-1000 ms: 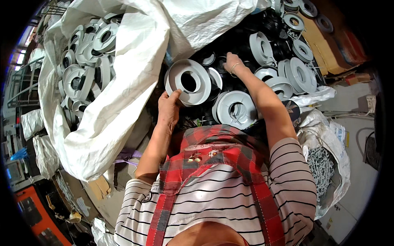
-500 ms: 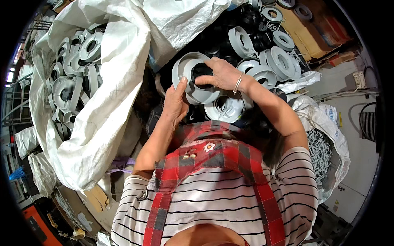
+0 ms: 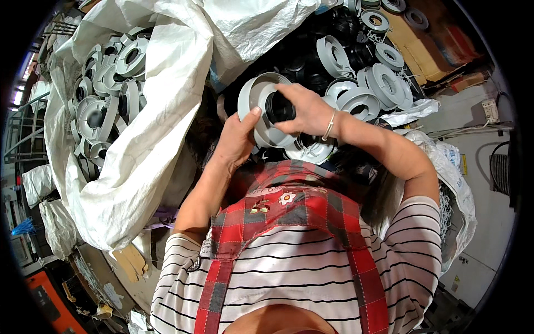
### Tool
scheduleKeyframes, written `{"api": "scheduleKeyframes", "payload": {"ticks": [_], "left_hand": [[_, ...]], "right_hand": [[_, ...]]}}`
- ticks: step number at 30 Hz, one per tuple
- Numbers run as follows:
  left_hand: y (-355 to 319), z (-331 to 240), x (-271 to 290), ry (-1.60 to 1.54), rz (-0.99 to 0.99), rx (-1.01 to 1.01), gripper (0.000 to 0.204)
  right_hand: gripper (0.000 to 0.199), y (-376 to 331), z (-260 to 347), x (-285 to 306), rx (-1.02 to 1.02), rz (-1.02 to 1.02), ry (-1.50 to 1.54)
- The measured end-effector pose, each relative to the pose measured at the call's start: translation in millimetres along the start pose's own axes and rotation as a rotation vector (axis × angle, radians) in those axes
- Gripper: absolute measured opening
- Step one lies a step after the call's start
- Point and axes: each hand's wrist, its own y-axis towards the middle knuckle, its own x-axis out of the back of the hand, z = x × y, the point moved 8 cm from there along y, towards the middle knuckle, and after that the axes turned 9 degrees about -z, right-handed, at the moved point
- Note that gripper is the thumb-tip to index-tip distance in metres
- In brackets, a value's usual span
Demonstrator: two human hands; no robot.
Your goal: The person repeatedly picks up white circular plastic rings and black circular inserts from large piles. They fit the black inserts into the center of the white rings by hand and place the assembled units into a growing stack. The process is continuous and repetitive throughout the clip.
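Note:
My left hand [image 3: 236,139] is closed on the lower left rim of a round grey plastic flange [image 3: 248,93], its thumb over the edge. My right hand [image 3: 308,114] grips a black ribbed rubber ring [image 3: 280,108] at the middle of that flange, thumb below and fingers on top. The ring is tilted, with its ribbed side showing; whether it is seated in the flange's hole or free of it I cannot tell. Directly beneath the hands lies a whitish-grey flange [image 3: 308,151], partly hidden by them.
A large white woven sack [image 3: 150,189] at the left holds several grey flanges [image 3: 93,119]. More grey flanges [image 3: 384,83] lie on black rubber parts [image 3: 347,28] ahead. Cardboard [image 3: 409,47] is at the far right, and a sack [image 3: 459,206] of small grey pieces stands nearer.
The black ring has tilted, and more of its ribbed side now shows in my right hand's grip. The view has shifted slightly. My left hand keeps its hold on the grey flange.

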Motion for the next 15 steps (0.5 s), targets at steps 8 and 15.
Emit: {"api": "scheduleKeyframes", "payload": {"ticks": [8,15], "left_hand": [[-9.6,-3.6,3.1,0.338,-0.017,-0.246,0.036],[-14.6,-14.4,6.8,0.193,-0.086,-0.247,0.036]], "right_hand": [[0.069,-17.9,-37.1,-28.2,-0.721,-0.016,0.765],[0.063,-31.9,-42.7,-27.9,-0.763,0.329,0.667]]}}
